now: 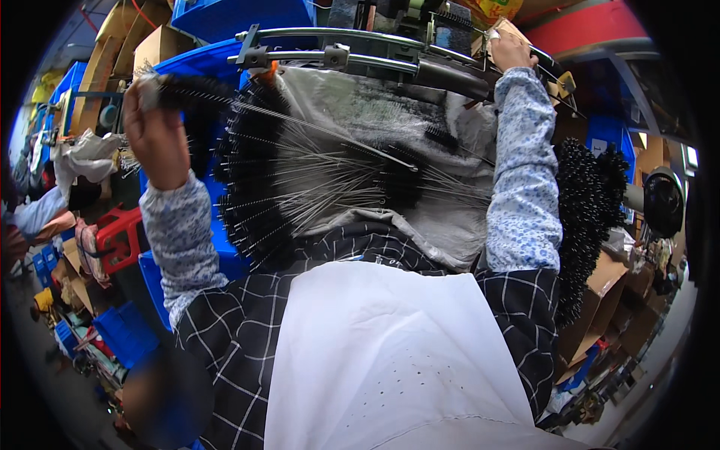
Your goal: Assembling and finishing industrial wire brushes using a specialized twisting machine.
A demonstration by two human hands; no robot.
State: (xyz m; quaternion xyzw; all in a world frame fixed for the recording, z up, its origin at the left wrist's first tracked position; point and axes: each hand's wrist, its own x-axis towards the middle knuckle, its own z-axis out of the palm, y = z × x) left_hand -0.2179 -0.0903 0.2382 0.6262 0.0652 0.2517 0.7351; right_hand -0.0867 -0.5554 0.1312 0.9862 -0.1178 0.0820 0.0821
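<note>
My left hand, raised at the left with a white wrap on a finger, is closed on the bristle end of a black twisted-wire brush. The brush's bare wire slants down to the right over my lap. My right hand reaches to the far right end of a metal rail fixture. Its fingers are bent together there; what they pinch is too small to make out. Several similar brushes lie fanned across a grey cloth on my lap, bristles to the left and wires toward the middle.
Beyond the fixture stands a blue bin. A thick bundle of black brushes is to my right, beside cardboard boxes. At the left are a red stool and another person's sleeve.
</note>
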